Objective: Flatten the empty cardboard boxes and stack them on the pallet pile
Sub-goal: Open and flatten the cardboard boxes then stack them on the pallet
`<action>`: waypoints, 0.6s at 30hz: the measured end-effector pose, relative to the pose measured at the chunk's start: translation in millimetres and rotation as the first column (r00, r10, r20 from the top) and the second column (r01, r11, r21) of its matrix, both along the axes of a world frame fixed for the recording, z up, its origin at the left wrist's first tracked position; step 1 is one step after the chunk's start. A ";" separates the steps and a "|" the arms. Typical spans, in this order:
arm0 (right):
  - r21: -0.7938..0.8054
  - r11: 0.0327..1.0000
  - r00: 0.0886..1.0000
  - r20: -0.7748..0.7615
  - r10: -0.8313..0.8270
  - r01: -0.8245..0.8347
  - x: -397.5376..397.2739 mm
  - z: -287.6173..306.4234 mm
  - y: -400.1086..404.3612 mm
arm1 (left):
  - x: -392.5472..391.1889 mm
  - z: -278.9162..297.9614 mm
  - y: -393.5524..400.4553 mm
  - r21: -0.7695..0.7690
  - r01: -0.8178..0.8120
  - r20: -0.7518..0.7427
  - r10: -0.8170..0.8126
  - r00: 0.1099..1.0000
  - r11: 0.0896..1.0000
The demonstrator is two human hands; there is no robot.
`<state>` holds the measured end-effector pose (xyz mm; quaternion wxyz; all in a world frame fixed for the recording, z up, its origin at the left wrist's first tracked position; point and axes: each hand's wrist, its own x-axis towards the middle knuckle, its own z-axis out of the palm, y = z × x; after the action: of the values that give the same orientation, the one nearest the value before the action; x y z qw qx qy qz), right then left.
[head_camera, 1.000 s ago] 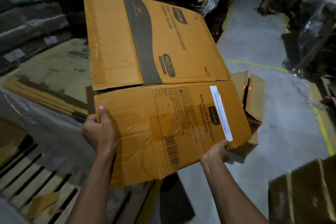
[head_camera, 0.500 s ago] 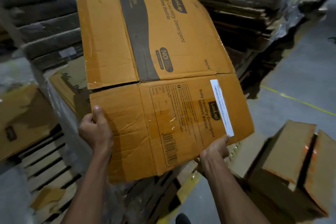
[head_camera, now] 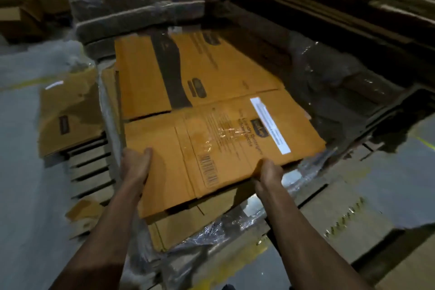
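Note:
A flattened orange cardboard box (head_camera: 211, 110) with dark print, a barcode and a white label lies nearly flat on top of the pile of flattened cardboard (head_camera: 188, 223), which is wrapped in clear plastic. My left hand (head_camera: 136, 167) grips the box's near left edge, thumb on top. At the near right edge my right hand (head_camera: 268, 174) holds the box. The image is blurred by motion.
A wooden pallet (head_camera: 91, 172) shows left of the pile, with another flattened box (head_camera: 68, 110) lying on it and a cardboard scrap (head_camera: 82, 216) beside it. Tall wrapped stacks (head_camera: 141, 7) stand behind. Flat cardboard (head_camera: 341, 214) lies at the right on the grey floor.
The box has gone from upright in front of me down onto the pile, lying almost flat. Both hands kept their hold and moved down with it. My view has tilted downward.

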<state>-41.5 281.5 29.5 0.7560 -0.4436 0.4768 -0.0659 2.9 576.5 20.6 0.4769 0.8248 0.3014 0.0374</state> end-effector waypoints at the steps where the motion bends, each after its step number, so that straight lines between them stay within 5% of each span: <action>1: -0.003 0.998 0.997 -0.037 0.070 -0.070 0.8 -8.7 2.5 | -1.4 -19.2 4.7 0.012 0.043 -0.062 -0.042 0.997 0.999; 6: -0.113 0.983 0.984 -0.120 0.133 -0.147 6.3 -26.1 14.5 | -21.6 -67.5 4.6 0.036 0.133 -0.114 -0.128 0.985 0.991; 18: -0.327 0.925 0.980 -0.041 0.193 -0.195 65.5 -9.2 -0.2 | 6.0 -17.3 -30.7 -0.027 -0.089 0.143 0.092 0.985 0.996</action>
<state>23.9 281.4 20.4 0.6723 -0.6087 0.4159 -0.0677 8.8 545.7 3.3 0.5036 0.8006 0.3036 0.1152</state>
